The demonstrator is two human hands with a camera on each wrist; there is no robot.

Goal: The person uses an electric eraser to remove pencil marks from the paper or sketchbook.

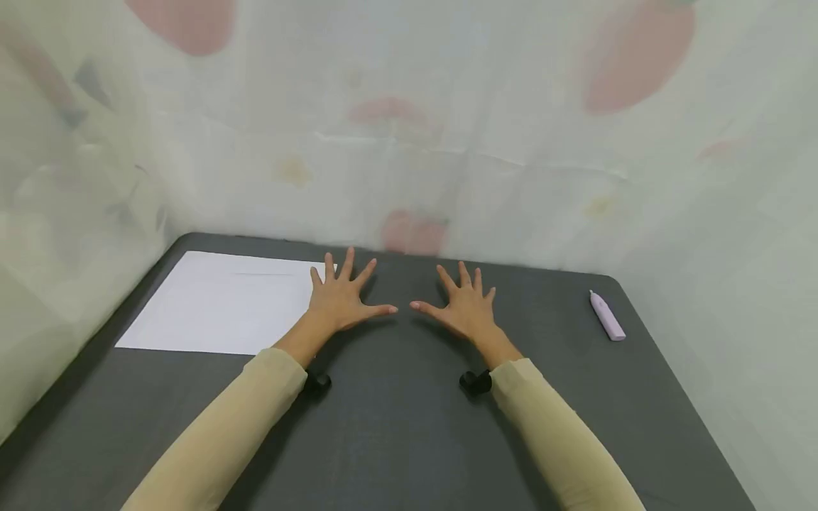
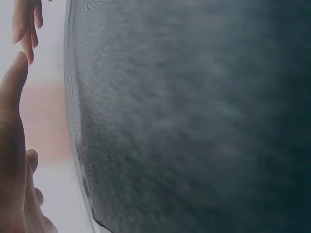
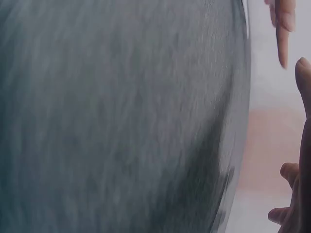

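**Grey tabletop, two flat hands**

Grey table (image 1: 396, 426) fills the head view: left hand (image 1: 341, 301) and right hand (image 1: 463, 309) lie palm-down, fingers spread, holding nothing. White paper sheet (image 1: 224, 301) lies just beside the left hand; a pink pen (image 1: 607, 316) rests well apart from the right.

Left wrist view: thumb (image 2: 12, 111) straight, beside the blurred tabletop.

Right wrist view: thumb (image 3: 305, 97) likewise extended.

There's a white sheet of paper (image 1: 220, 303) on the dark grey table's (image 1: 396, 433) far left, a lilac pen (image 1: 607, 316) far right, strawberry-print cloth (image 1: 447, 142) hanging behind.
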